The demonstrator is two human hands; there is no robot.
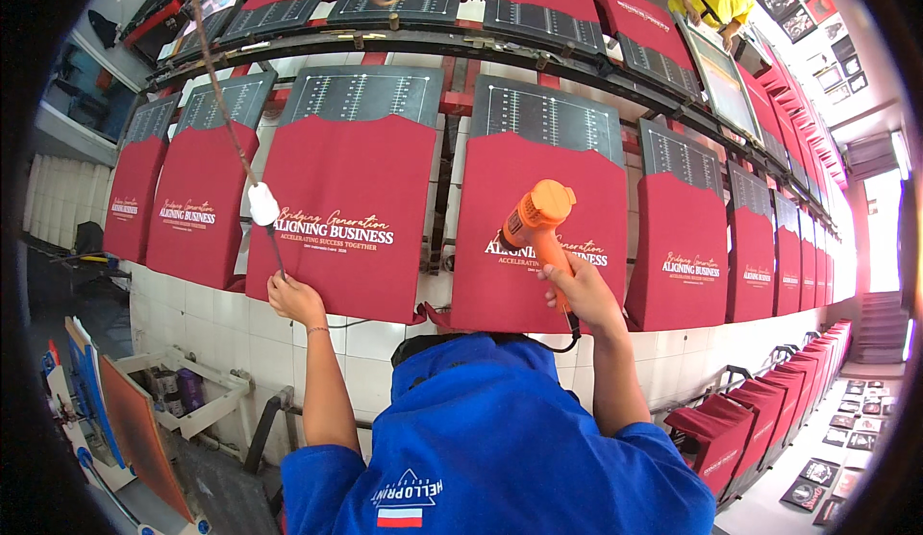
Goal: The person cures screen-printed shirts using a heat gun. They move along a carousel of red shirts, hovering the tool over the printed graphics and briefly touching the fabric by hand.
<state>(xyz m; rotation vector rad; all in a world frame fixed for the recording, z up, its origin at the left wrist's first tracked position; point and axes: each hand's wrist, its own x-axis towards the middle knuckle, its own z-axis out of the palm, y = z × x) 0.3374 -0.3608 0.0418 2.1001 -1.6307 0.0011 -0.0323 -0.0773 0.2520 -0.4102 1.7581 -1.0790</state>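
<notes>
Heat gun (544,210) in right fist (586,295), cord (277,251) apparently in left fist (296,301)

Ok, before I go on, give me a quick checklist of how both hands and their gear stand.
1. Right hand gripping the orange pistol-shaped heat gun: ok, closed round it.
2. Left hand gripping the thin dark cord: ok, held below the bulky white connector.
3. White lettering on the dark-red fabric panel behind the gun fully visible: not ok, partly hidden.
4. Heat gun running: cannot tell.
5. Connector off the neighbouring dark-red panel: cannot tell.
</notes>
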